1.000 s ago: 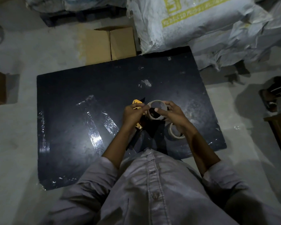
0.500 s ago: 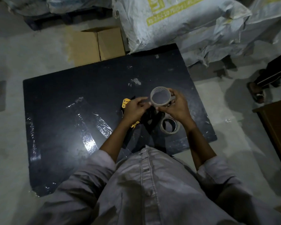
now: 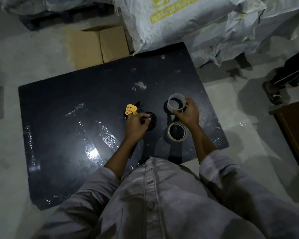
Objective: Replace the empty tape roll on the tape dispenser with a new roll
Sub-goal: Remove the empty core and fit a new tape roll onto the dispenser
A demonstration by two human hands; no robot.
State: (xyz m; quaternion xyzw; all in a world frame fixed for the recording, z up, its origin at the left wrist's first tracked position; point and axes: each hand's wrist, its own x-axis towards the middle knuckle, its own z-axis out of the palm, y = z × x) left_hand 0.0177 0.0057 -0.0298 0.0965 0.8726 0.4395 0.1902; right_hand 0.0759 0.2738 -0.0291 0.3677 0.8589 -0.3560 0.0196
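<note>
My left hand (image 3: 138, 124) grips the tape dispenser (image 3: 131, 109), a black tool with a yellow plate, over the dark board (image 3: 67, 118). Its black hub shows bare just right of my fingers. My right hand (image 3: 186, 113) holds a thin pale empty roll core (image 3: 171, 106) by its rim, raised to the right of the dispenser. A thicker roll of tape (image 3: 177, 131) lies flat on the board below that hand, beside my right wrist.
Strips of clear tape (image 3: 91, 135) are stuck on the board's left half. A cardboard box (image 3: 97, 47) and white sacks (image 3: 188, 25) stand beyond the board. Another person's foot (image 3: 273, 92) and a brown cabinet (image 3: 295, 128) are at the right.
My right hand has pulled the empty core off the dispenser and carried it to the right. The left hand stays on the dispenser. The camera has shifted.
</note>
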